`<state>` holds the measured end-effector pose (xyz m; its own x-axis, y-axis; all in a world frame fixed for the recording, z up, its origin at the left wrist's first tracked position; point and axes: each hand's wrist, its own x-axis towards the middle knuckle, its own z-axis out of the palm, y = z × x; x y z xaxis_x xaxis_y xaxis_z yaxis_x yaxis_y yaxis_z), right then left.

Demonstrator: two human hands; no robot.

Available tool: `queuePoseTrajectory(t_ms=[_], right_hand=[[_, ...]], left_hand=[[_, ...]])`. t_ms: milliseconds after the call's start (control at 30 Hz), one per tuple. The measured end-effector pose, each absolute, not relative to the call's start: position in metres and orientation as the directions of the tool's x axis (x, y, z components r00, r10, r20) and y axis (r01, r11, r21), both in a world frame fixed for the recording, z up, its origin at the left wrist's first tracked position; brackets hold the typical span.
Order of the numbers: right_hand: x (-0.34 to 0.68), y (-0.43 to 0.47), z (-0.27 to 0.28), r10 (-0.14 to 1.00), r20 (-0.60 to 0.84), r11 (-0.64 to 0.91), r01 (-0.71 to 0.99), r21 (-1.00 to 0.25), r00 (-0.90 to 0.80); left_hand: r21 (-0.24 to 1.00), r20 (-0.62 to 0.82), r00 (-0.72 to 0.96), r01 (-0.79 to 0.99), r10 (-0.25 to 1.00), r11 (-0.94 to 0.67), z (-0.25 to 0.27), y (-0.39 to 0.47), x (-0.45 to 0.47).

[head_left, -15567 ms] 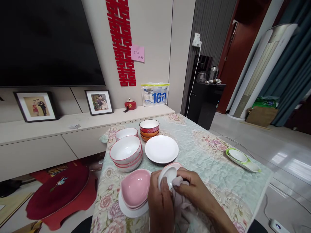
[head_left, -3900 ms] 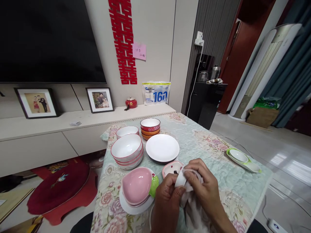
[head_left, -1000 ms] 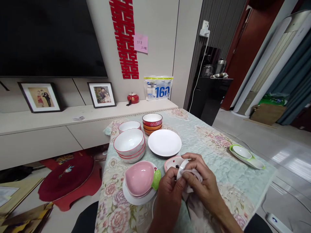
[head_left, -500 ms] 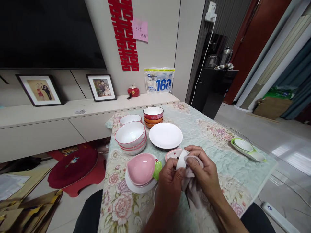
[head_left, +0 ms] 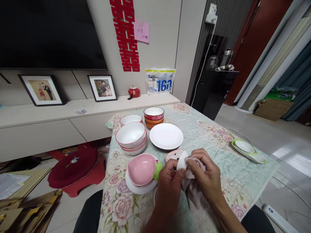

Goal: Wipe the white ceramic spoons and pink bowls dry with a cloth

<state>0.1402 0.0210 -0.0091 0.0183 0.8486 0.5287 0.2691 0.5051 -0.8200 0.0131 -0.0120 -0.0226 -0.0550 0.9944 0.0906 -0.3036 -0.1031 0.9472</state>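
My left hand grips a small white dish by its near edge, held up over the table. My right hand presses a pale pinkish cloth against that dish; the cloth hangs down toward my lap. Just behind the dish lies a small pink-rimmed saucer on the floral tablecloth. To the left sits a pink bowl with a green handle, resting on a white plate.
Further back stand a white plate on a dark one, stacked red-rimmed white bowls, another white bowl and a red-and-orange bowl stack. A green-and-white dish set lies near the table's right edge.
Both hands have stayed on the small dish and cloth, with slight shifts of the fingers. The view has dipped a little, so the table sits lower in the picture.
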Motion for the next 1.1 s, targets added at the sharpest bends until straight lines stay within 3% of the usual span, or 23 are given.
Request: queuePoseTrajectory(t_ms=[67, 133, 267, 333, 400, 533, 600, 667, 733, 867, 967, 1100], right_hand=[[0.139, 0.018, -0.007, 0.773, 0.629, 0.615, 0.326, -0.718, -0.074], [0.14, 0.02, -0.008, 0.763, 0.641, 0.628, 0.328, -0.706, -0.082], [0.146, 0.028, -0.016, 0.903, 0.425, 0.405, 0.208, -0.891, 0.06], [0.146, 0.029, -0.016, 0.93, 0.355, 0.335, 0.176, -0.926, 0.096], [0.145, 0.025, -0.012, 0.906, 0.419, 0.396, 0.22, -0.891, 0.065], [0.142, 0.015, -0.003, 0.754, 0.639, 0.647, 0.345, -0.68, -0.152], [0.143, 0.016, -0.004, 0.739, 0.655, 0.662, 0.353, -0.661, -0.159], [0.146, 0.022, -0.009, 0.808, 0.587, 0.57, 0.31, -0.761, -0.044], [0.15, 0.03, -0.016, 0.901, 0.424, 0.403, 0.182, -0.897, 0.092], [0.154, 0.036, -0.024, 0.98, 0.134, 0.15, -0.106, -0.983, 0.144], [0.152, 0.031, -0.019, 0.955, 0.261, 0.269, -0.042, -0.962, 0.138], [0.151, 0.026, -0.013, 0.854, 0.52, 0.512, 0.147, -0.846, 0.015]], left_hand=[[0.947, 0.111, -0.054, -0.298, 0.992, -0.122, -0.023, -0.012, 0.013], [0.944, 0.108, -0.052, -0.308, 0.993, -0.119, -0.024, -0.012, 0.014], [0.946, 0.073, -0.04, -0.314, 0.997, -0.081, -0.028, -0.012, 0.015], [0.954, 0.072, -0.03, -0.291, 0.997, -0.078, -0.027, -0.013, 0.015], [0.969, 0.092, -0.044, -0.228, 0.995, -0.099, -0.024, -0.013, 0.015], [0.982, 0.141, -0.076, -0.115, 0.987, -0.149, -0.02, -0.015, 0.014], [0.985, 0.152, -0.073, -0.074, 0.986, -0.158, -0.018, -0.015, 0.013], [0.987, 0.158, -0.062, -0.032, 0.985, -0.16, -0.018, -0.015, 0.013], [0.986, 0.162, -0.037, -0.035, 0.986, -0.163, -0.018, -0.016, 0.013], [0.963, 0.133, 0.008, -0.237, 0.991, -0.128, -0.023, -0.014, 0.015], [0.915, 0.082, -0.001, -0.397, 0.997, -0.075, -0.026, -0.011, 0.015], [0.904, 0.075, -0.029, -0.42, 0.997, -0.08, -0.026, -0.01, 0.015]])
